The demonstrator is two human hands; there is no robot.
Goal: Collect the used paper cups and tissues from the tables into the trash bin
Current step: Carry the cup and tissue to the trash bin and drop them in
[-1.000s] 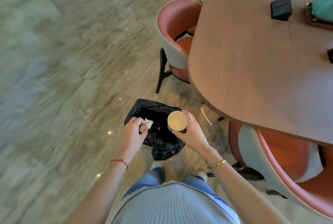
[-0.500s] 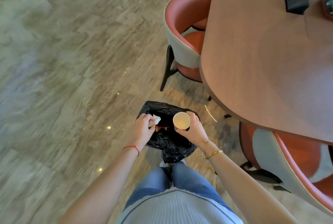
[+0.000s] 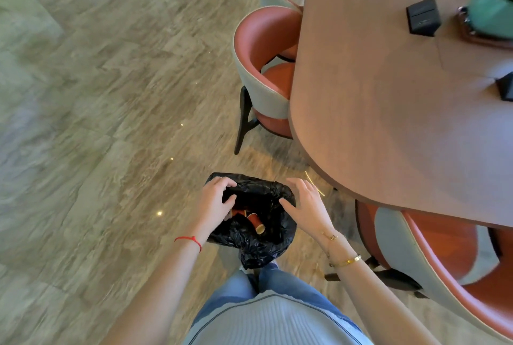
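Note:
A trash bin lined with a black bag (image 3: 266, 242) stands on the floor just in front of my feet. Inside it lie red paper cups (image 3: 254, 222), one with its pale mouth turned up. My left hand (image 3: 215, 204) hovers over the bin's left rim, fingers spread, holding nothing. My right hand (image 3: 306, 207) hovers over the right rim, fingers also spread and empty. No tissue shows in the bag from here.
A long wooden table (image 3: 388, 111) fills the right side, bearing black boxes (image 3: 422, 16) and a teal plant pot (image 3: 491, 10). Red and grey chairs (image 3: 268, 67) are tucked along its left edge; another chair (image 3: 444, 258) stands close at my right.
The paper cup has left my right hand and the tissue my left; both hands now stand empty over the bin. A cup now lies in the bag.

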